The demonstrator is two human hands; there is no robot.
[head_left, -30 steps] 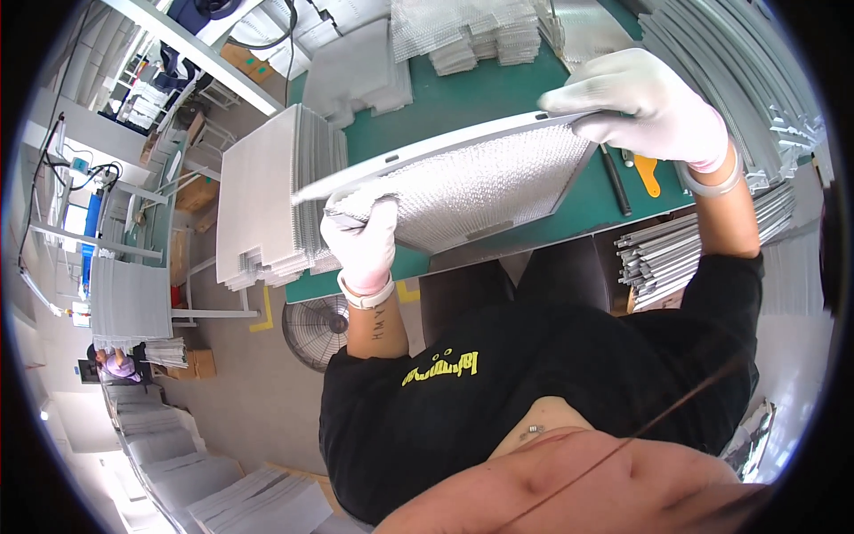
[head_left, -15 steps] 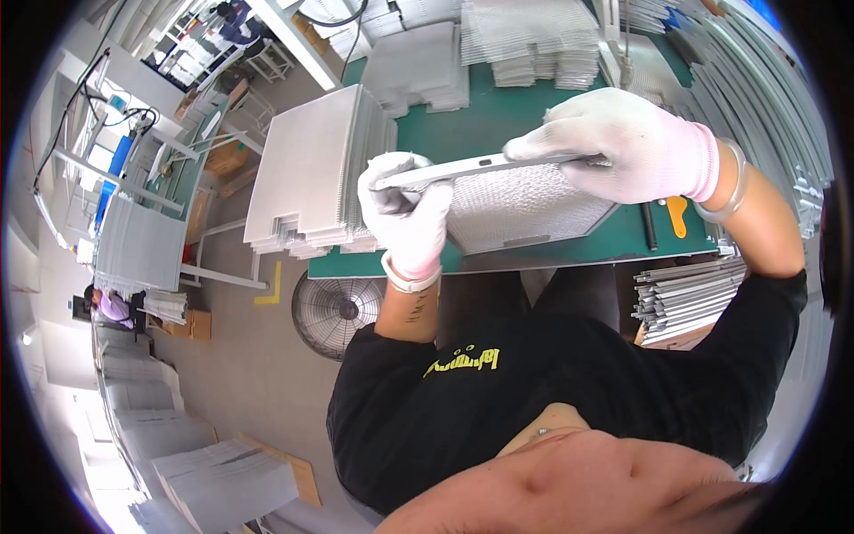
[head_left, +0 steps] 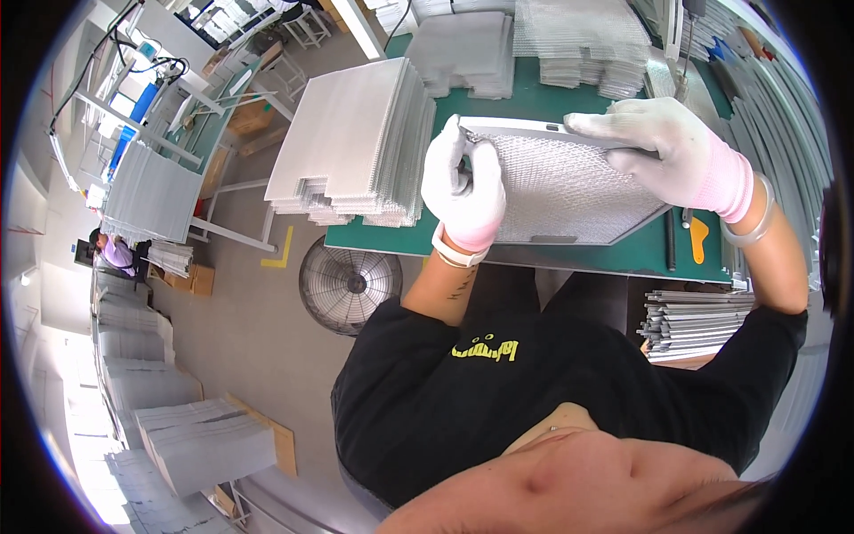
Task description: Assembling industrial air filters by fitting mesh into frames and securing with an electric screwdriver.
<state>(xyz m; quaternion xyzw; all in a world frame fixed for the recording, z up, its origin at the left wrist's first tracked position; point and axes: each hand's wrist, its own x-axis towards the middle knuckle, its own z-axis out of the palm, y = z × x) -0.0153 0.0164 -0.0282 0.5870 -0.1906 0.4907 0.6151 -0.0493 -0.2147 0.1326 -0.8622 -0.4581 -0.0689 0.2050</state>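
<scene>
A silver metal mesh filter panel [head_left: 560, 191] with a thin metal frame is held tilted above the green worktable [head_left: 374, 235]. My left hand [head_left: 463, 189], in a white glove, grips its left corner with thumb and fingers closed. At the right end of the far frame edge, my right hand [head_left: 672, 153], also gloved, pinches the rim with its index finger stretched along it. A dark slot shows in that frame strip. Part of the panel is hidden behind my hands.
Left of the panel stands a tall stack of mesh sheets [head_left: 342, 133]; more stacks [head_left: 583, 40] sit at the back. A yellow tool [head_left: 699, 242] and a black rod [head_left: 671, 240] lie at right. Metal strips [head_left: 694, 325] are under the table, a floor fan [head_left: 351, 285] beside it.
The panel has tipped so that more of its mesh face shows. Both hands stay on it. The whole view has shifted, with the surroundings moving right and up in the picture.
</scene>
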